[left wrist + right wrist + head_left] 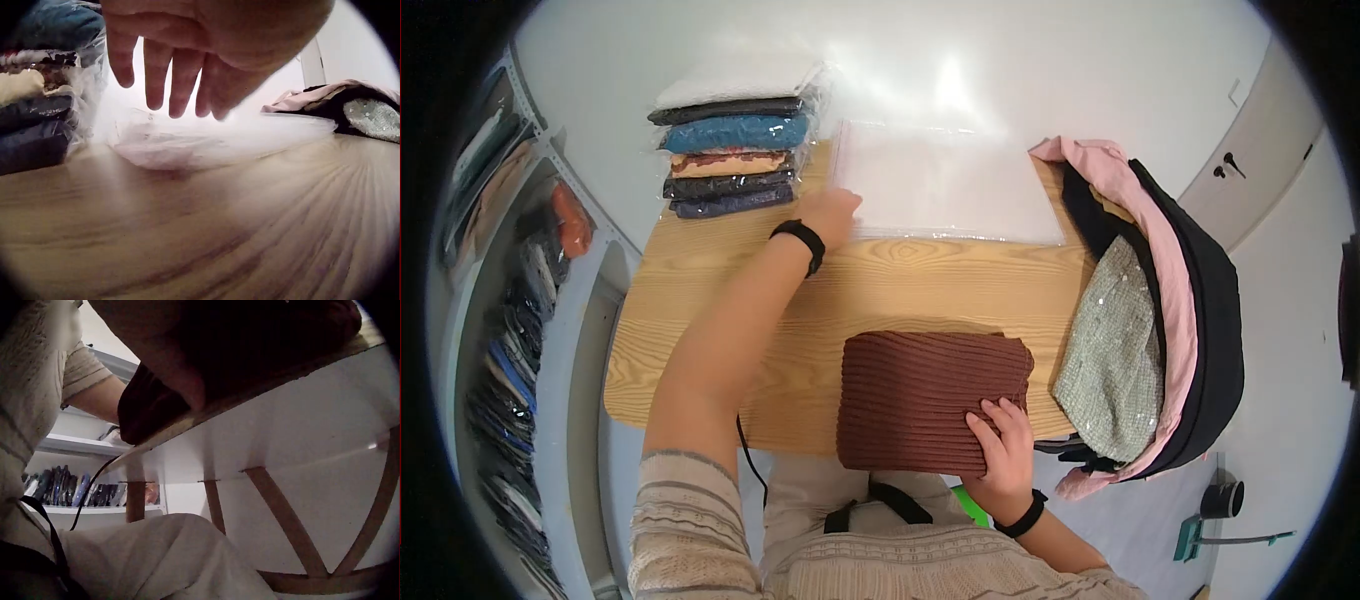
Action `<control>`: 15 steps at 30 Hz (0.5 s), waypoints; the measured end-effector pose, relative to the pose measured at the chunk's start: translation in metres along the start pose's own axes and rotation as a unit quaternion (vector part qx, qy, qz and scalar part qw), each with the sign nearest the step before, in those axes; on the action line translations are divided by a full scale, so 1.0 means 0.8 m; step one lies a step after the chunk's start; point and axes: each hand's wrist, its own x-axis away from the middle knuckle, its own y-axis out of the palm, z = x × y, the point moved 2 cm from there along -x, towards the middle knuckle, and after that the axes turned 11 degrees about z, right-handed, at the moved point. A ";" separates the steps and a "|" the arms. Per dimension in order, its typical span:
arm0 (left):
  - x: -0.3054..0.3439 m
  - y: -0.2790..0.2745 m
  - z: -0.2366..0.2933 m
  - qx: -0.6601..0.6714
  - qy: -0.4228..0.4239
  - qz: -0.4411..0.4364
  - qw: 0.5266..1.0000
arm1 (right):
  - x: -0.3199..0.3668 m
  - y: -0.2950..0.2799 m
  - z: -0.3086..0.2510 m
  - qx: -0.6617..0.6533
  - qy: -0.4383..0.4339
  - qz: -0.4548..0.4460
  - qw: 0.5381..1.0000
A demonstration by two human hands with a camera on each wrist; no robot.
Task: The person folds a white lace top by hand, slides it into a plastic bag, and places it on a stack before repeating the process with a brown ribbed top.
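A folded maroon ribbed garment [930,400] lies at the table's front edge. The right hand [1003,447] rests on its right front corner with fingers spread; the right wrist view shows this hand [169,362] dimly beside the dark cloth [150,403]. At the back of the table lies a stack of clear plastic bags [950,190]. The left hand [830,217] is at the bags' left front corner. In the left wrist view its fingers [178,81] hang extended in front of the plastic [187,144]; whether they touch it cannot be told.
Bagged folded clothes [735,135] are piled at the back left of the wooden table [700,300]. Pink, black and sequined garments [1115,350] hang over the right side. Shelves with bagged clothes [505,400] stand at the left. A black cable [748,460] hangs at the front edge.
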 end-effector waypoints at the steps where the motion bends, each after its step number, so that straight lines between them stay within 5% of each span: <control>1: 0.005 -0.002 0.000 0.030 0.011 0.073 0.997 | -0.001 0.001 0.000 0.000 -0.007 0.004 1.000; 3: 0.005 -0.009 0.002 0.062 0.024 0.146 0.987 | -0.002 0.000 0.000 0.002 -0.012 0.008 1.000; 5: -0.001 -0.005 -0.002 0.019 -0.023 -0.021 0.999 | -0.003 -0.001 -0.002 0.000 -0.009 0.013 1.000; 12: 0.000 -0.026 0.005 0.011 -0.066 0.012 0.998 | -0.003 -0.001 -0.002 0.000 -0.007 0.017 1.000; 15: 0.004 -0.035 0.012 0.019 -0.017 0.008 1.000 | -0.003 -0.001 -0.002 0.003 -0.004 0.009 1.000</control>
